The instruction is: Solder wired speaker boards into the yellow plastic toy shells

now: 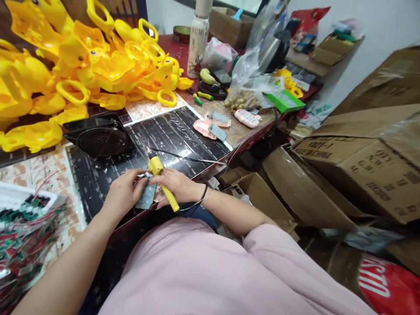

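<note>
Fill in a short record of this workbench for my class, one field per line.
Left hand: holds green circuit board
Right hand: grips yellow tool, thin tip pointing away from the person
Back left: heap of yellow duck-shaped parts
Near left: tangled wires
Beyond right hand: pink shell
Right of bench: cardboard boxes

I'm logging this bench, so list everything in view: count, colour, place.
duck pieces: many, yellow, far left
wires: many, mixed colours, left edge
fan: one, black, beside duck pieces
mat: one, black, bench centre
shells: several, pink, hands and right
circuit boards: several, greenish, hands and right
pliers: one, green and yellow, behind mat
bottle: one, whitish, back
kettle: one, silver and black, back right
cartons: several, brown, right and back
tool: one, yellow, right hand
shirt: one, pink, bottom
left hand: one, bare, holding a board
right hand: one, bare, holding tool
</note>
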`<state>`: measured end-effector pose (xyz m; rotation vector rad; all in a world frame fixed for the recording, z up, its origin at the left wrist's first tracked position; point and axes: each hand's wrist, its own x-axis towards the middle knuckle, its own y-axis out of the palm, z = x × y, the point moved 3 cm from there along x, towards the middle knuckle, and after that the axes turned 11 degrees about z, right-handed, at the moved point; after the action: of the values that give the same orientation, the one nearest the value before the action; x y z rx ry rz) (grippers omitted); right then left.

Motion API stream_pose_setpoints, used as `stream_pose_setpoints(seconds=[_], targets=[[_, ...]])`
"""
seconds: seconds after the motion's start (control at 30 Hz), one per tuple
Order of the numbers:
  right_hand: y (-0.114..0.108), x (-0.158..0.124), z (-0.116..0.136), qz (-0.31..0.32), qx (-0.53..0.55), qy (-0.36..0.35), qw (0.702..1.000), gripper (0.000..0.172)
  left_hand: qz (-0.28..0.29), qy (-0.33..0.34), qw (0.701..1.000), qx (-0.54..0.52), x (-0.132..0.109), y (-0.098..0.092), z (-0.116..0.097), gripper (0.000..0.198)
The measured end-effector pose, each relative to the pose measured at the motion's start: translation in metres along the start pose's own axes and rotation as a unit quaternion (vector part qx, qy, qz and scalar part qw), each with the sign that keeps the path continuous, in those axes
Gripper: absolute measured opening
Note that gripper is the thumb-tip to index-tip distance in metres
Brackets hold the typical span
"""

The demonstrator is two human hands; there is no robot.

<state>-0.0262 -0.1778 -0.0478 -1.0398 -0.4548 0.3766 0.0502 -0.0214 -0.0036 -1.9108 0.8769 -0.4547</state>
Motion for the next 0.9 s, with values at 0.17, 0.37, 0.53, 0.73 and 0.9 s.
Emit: stream_pose_setpoints(seconds=[0.17, 0.37, 0.53, 0.73, 0.9], targets=[[-0.021, -0.014, -0.015, -0.102, -0.035, 0.026, 0.994, 0.058, -0.074, -0.011, 0.997, -0.012, -0.008, -0.024, 0.003, 0.047], [-0.111, -0.067, -0.109, -0.190, -0.094, 0.318, 0.924, 0.061, -0.078, 0.010, 0.997, -0.007, -0.028, -0.038, 0.024, 0.047], [-0.139, -0.090, -0.165, -0.163, -0.101, 0.367, 0.910, 0.065, -0.056, 0.049, 0.997, 0.015, -0.035, -0.023, 0.042, 0.043], [-0.132, -0.089, -0.182, -0.100, -0.101, 0.357, 0.923, 0.080, -0.047, 0.048, 0.998, 0.016, -0.045, -0.021, 0.052, 0.040], [-0.130, -0.086, -0.177, -0.094, -0.114, 0.353, 0.924, 0.070, -0.053, 0.061, 0.997, 0.015, -0.054, -0.030, 0.052, 0.031]])
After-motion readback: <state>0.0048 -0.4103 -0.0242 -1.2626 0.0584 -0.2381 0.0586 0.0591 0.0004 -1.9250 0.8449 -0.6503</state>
